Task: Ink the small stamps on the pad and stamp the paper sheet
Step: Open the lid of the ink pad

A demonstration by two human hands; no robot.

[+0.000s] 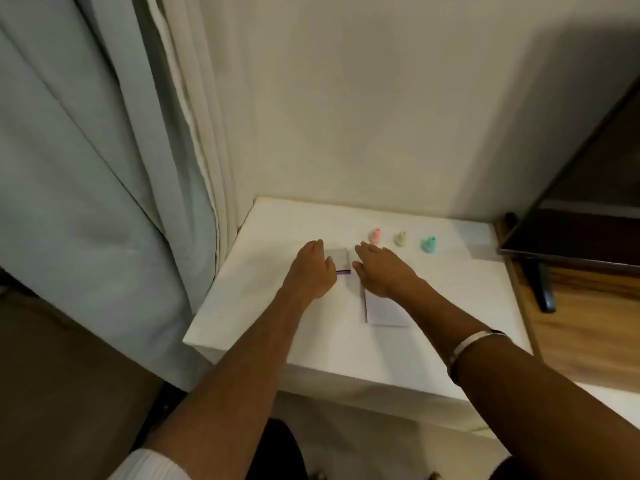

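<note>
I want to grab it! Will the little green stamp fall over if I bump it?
Probably. The green stamp stands upright on a small base on the white table, so a bump could tip it. It looks tiny and likely light. Its rounded body might roll.

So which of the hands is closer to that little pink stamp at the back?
The right hand. Its fingertips reach close to the small pink plastic stamp, just below and left of it. The left hand lies farther left, beyond the small grey ink pad.
</note>
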